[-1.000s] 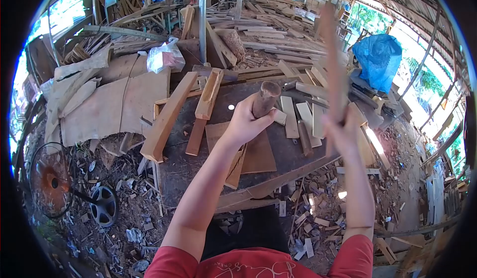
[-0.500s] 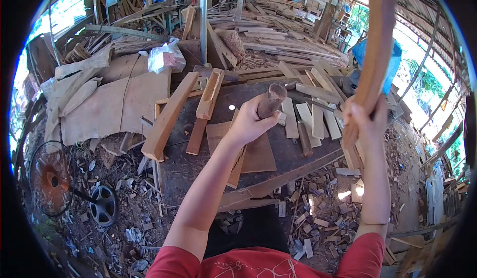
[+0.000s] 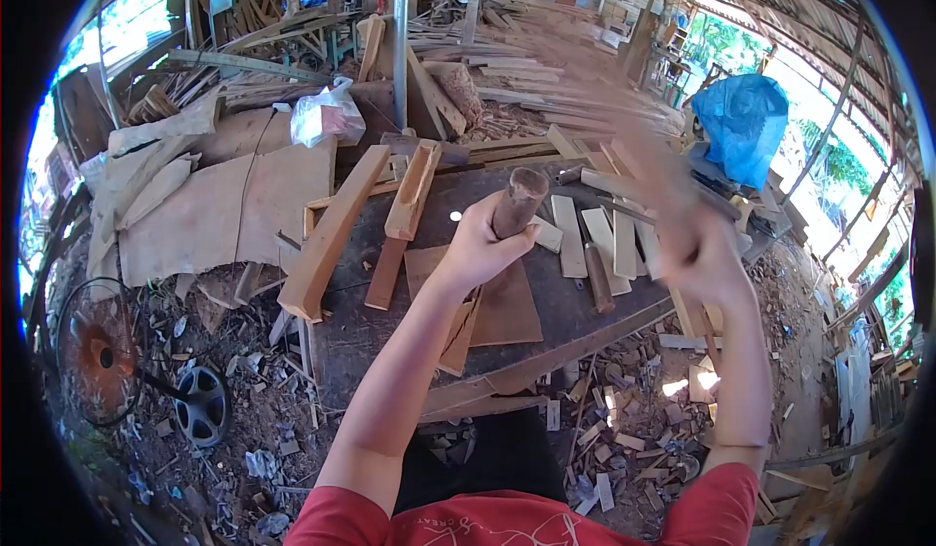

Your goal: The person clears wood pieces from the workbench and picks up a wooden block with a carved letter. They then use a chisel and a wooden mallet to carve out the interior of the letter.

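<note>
My left hand (image 3: 480, 250) is wrapped around a thick wooden chisel handle (image 3: 525, 191) with a battered top, held tilted over the bench. The blade end is hidden behind the hand. Below it, a narrow wood piece (image 3: 458, 339) lies on a flat brown board (image 3: 509, 310). To the right, my right hand (image 3: 710, 265) is closed on a long wooden mallet (image 3: 639, 141), smeared by motion. Another chisel (image 3: 598, 278) with a wooden handle lies on the dark bench (image 3: 390, 351), beside several pale wood strips (image 3: 568, 239).
A thick wooden leg-shaped piece (image 3: 331, 239) and a hollowed block (image 3: 413, 190) lie on the bench's left. A plastic bag (image 3: 327, 115) sits behind them. A fan (image 3: 97, 356) stands at lower left. Offcuts (image 3: 629, 441) litter the ground, and stacked planks (image 3: 531, 73) lie beyond.
The mallet has swung from upright on the right toward the left and is now blurred. My left hand has shifted slightly left and down with the chisel handle.
</note>
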Tool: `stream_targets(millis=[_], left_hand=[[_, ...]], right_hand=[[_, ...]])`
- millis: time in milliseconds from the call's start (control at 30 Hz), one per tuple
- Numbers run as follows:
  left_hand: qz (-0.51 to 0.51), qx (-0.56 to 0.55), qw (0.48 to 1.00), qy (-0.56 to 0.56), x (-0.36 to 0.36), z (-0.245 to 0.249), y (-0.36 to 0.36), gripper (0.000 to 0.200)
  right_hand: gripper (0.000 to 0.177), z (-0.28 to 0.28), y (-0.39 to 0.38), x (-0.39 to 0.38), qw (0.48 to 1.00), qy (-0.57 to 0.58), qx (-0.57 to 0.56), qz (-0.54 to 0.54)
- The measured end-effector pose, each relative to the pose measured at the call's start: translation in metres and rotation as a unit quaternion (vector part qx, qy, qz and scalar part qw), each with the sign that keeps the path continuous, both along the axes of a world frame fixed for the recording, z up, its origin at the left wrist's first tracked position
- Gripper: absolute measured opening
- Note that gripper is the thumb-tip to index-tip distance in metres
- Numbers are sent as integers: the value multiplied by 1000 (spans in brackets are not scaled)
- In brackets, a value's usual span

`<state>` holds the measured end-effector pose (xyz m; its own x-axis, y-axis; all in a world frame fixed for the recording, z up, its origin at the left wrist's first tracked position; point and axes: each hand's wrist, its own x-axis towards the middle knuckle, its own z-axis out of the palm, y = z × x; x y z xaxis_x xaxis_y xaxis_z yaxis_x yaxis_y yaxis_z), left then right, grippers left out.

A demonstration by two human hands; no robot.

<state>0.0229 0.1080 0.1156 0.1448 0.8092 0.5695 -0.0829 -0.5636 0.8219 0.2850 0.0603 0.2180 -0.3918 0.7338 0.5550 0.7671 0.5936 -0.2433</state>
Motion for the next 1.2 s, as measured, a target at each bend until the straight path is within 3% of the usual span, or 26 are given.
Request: stream_targets(millis=[33,133,167,200,233,267,333,367,400,433,533,567,600,667,733,767,800,833,867,933,967,1000,1067,1100,1133,1200], left_hand=[[2,0,1000,1,0,-1,1,18],[5,-4,1000,10,-2,-4,2,17],[2,-7,1000,1,-3,-4,1,17],[1,-10,1000,-8,-3,-3,1,17],[3,-11,1000,-11,-3,-2,0,17],[3,-10,1000,-10,-3,-1,-1,18],[1,-9,1000,-6,-3,-1,0,18],[3,-1,1000,-7,-3,-3,1,18],[5,8,1000,-9,-2,-4,2,18],[6,8,1000,-9,-3,-3,2,18],[2,-8,1000,-6,-6,-4,1,17],[2,-8,1000,-8,-6,-5,1,17],[3,-9,1000,-9,-6,-5,2,17],[4,-7,1000,-13,-5,-3,1,17],[6,-6,1000,-17,-3,-2,-1,17],[4,4,1000,-24,-2,-1,-2,17],[4,14,999,-31,-2,0,-2,17],[5,15,999,-29,-4,-1,-1,17],[7,11,1000,-15,-4,-3,1,17],[11,7,1000,-2,-6,-5,2,17],[21,19,1000,0,-6,-5,1,17],[31,31,999,2,-6,-4,1,17],[29,28,999,-2,-5,-4,2,17],[29,22,999,-5,-4,-5,2,16],[29,23,999,-5,-4,-6,3,16],[6,27,1000,-14,-6,-9,5,17]], right_hand=[[55,1,1,-3,993,-89,-72,23],[53,31,-9,3,995,2,-55,-81],[49,24,-4,5,979,193,-51,-49],[49,21,-2,4,979,189,-51,-47],[47,19,-1,0,928,369,-59,16],[46,15,-2,-5,838,537,-64,78],[46,5,-2,-7,829,548,-48,104],[47,4,-9,-4,962,270,-25,44],[49,4,-12,-2,999,-36,0,-20],[52,-1,-4,0,994,-102,-31,12],[49,23,-8,13,999,19,-6,-45],[44,23,-11,7,985,163,2,-50],[44,21,-11,1,986,161,3,-49],[42,11,-7,-6,882,470,-36,21],[44,6,-8,-2,904,425,-42,27],[45,12,-13,-5,992,119,-46,-9],[46,20,-19,-8,978,-199,-44,-43],[48,30,-24,-12,983,-92,-158,-28],[48,30,-22,-6,983,-90,-158,-27],[51,27,-15,13,997,8,-27,-72],[52,17,-10,14,989,147,11,-14],[52,5,-3,17,989,145,12,-15],[54,-16,4,20,943,317,-103,5],[55,-23,-1,16,988,144,19,-61],[55,-16,-4,13,988,144,20,-60],[57,5,-13,9,983,-141,-113,-30]])
